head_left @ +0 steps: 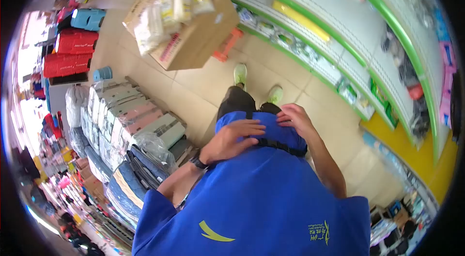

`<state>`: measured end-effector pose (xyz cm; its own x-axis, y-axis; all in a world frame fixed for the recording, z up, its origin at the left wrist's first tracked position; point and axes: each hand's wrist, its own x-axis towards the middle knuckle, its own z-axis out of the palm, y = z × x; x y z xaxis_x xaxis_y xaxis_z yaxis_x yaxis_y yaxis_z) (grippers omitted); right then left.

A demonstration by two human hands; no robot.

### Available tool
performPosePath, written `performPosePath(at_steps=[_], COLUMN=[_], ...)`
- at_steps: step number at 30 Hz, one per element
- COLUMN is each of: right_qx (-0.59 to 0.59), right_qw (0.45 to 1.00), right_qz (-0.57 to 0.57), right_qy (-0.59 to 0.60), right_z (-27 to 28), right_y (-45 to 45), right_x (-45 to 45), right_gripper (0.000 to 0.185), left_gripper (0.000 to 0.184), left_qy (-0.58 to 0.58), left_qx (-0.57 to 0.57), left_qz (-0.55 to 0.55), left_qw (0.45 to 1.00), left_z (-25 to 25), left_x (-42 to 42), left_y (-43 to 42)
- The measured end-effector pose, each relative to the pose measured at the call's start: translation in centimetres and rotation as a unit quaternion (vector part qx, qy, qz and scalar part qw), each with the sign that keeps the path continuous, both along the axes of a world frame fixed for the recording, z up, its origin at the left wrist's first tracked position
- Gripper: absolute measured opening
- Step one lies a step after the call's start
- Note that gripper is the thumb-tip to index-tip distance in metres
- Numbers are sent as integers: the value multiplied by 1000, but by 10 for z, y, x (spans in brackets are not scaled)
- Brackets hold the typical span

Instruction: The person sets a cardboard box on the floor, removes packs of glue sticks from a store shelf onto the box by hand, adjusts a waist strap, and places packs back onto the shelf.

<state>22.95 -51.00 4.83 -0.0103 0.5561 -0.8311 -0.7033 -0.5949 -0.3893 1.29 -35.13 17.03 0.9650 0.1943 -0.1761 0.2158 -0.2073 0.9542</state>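
Note:
My left hand (233, 139), with a dark watch (197, 160) on the wrist, lies across the front of a blue shirt (271, 193) at the waist. Its fingers are stretched out over the cloth, close above a black strap (278, 146). On the other side of the waist, my right hand (295, 119) hovers at the shirt's lower edge. Those fingers are slightly bent and apart, and I see nothing in them. Whether the right fingertips touch the cloth I cannot tell.
Ahead stands a cardboard box (208, 33) topped with several plastic-wrapped packs (179, 6), beside an orange stool-like thing (227, 44). Green-edged shelves (339, 52) run along the right. Wrapped folded goods (131, 115) are stacked at left, near a blue bucket (102, 73) and red suitcases (75, 42).

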Motion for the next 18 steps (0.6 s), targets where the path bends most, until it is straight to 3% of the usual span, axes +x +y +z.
performPosePath(at_steps=[2,3,5,6,7,9,11,12,13,14,15,17,18], right_qx=[-18,1,35,32,28,8,-8,-43,-13,18,47,155,219], right_qw=[997,999,988,993,996,999,999,995,967,910,825,713,638], right_qz=[-34,-38,-46,-7,30,-17,-38,-8,35,75,115,167,208], right_qy=[-73,1,141,112,81,48,0,-86,-251,-408,-552,-664,-708], right_z=[7,14,35,37,35,31,30,37,34,30,28,80,94], right_y=[15,25,50,60,69,84,107,120,130,139,149,197,215], right_x=[5,2,2,-6,-15,-20,-20,-20,-26,-34,-43,-63,-69], right_gripper=[26,27,28,29,29,28,27,27,28,28,28,30,32], left_gripper=[31,33,40,44,46,52,51,46,42,37,33,33,38], left_qy=[45,65,31,12,18,32,46,40,35,49,60,24,18], left_qx=[-190,-287,-323,-336,-398,-521,-576,-520,-460,-269,-67,204,284], left_qz=[-24,-40,-136,-186,-171,-144,-43,23,89,177,256,370,399], left_qw=[980,955,936,923,901,841,815,853,883,945,962,906,872], left_z=[13,17,14,11,7,0,7,-2,-17,-35,-53,-78,-83], left_x=[12,14,15,17,16,11,9,6,4,1,0,4,11], left_y=[17,24,41,53,70,104,152,177,202,224,246,293,314])
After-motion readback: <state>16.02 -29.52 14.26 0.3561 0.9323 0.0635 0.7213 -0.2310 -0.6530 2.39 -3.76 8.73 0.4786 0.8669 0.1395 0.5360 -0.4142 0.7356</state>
